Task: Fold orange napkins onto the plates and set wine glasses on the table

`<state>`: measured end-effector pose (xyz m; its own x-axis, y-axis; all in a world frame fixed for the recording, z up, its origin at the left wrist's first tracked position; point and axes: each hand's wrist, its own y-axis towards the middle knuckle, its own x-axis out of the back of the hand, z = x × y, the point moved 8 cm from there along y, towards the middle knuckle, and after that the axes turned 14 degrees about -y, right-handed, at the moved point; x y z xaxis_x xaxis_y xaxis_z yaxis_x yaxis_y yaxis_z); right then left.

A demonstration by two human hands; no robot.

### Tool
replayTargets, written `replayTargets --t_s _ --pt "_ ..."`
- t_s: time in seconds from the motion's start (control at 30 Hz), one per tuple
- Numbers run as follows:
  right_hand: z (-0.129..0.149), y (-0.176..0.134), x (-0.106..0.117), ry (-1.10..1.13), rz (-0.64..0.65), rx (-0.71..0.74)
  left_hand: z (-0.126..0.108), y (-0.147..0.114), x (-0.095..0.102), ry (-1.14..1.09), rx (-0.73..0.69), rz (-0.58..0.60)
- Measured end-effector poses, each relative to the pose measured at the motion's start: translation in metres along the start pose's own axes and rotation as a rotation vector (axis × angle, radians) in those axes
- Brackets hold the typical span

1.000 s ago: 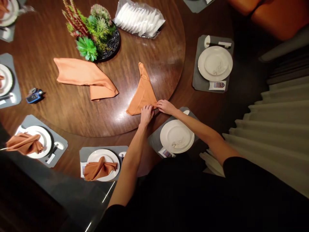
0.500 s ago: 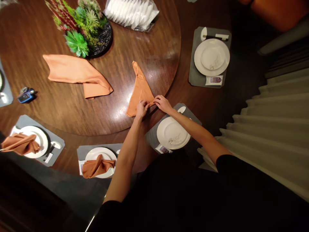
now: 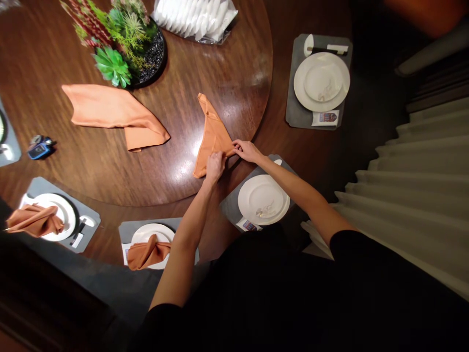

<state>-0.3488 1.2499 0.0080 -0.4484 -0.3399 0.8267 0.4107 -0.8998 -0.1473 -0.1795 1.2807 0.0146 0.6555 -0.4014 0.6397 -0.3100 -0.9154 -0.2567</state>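
Note:
An orange cloth napkin (image 3: 213, 132), folded to a rough triangle, lies on the wooden turntable (image 3: 154, 171) near its edge. My left hand (image 3: 215, 165) is closed on the napkin's near edge, its fingers curled and partly hidden. At the right corner, my right hand (image 3: 246, 150) pinches the cloth between thumb and fingers. A second orange napkin (image 3: 106, 107) lies loosely folded to the left, apart from both hands. Just below my right forearm is a white plate stack (image 3: 262, 200) on a grey placemat (image 3: 230, 208).
A planter (image 3: 161, 54) and a plastic-wrapped white pack (image 3: 196, 19) stand farther back. Keys (image 3: 40, 147) lie at left. Folded napkins (image 3: 148, 253) rest on plates along the near left rim. Another plate setting (image 3: 322, 82) is at right, beside a curtain (image 3: 410, 195).
My left hand has turned and curled more over the napkin's near edge. My right hand keeps its pinch at the corner. The whole view has shifted slightly.

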Motion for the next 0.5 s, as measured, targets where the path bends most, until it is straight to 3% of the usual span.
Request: replayTargets --t_s 0.1,0.3,0.4,0.5 --pt "-0.003 0.000 0.003 -0.033 -0.030 -0.093 0.016 0.011 0.004 -0.250 0.127 -0.048" --pt "0.012 -0.011 0.004 -0.256 -0.009 0.155 0.024 0.024 0.006 -0.442 0.115 0.060" --pt "0.012 -0.015 0.003 -0.302 0.009 0.222 0.018 0.018 0.011 -0.351 0.040 0.084" --pt "0.008 -0.013 0.003 -0.325 0.024 0.238 0.014 -0.003 0.018 -0.066 -0.060 0.104"
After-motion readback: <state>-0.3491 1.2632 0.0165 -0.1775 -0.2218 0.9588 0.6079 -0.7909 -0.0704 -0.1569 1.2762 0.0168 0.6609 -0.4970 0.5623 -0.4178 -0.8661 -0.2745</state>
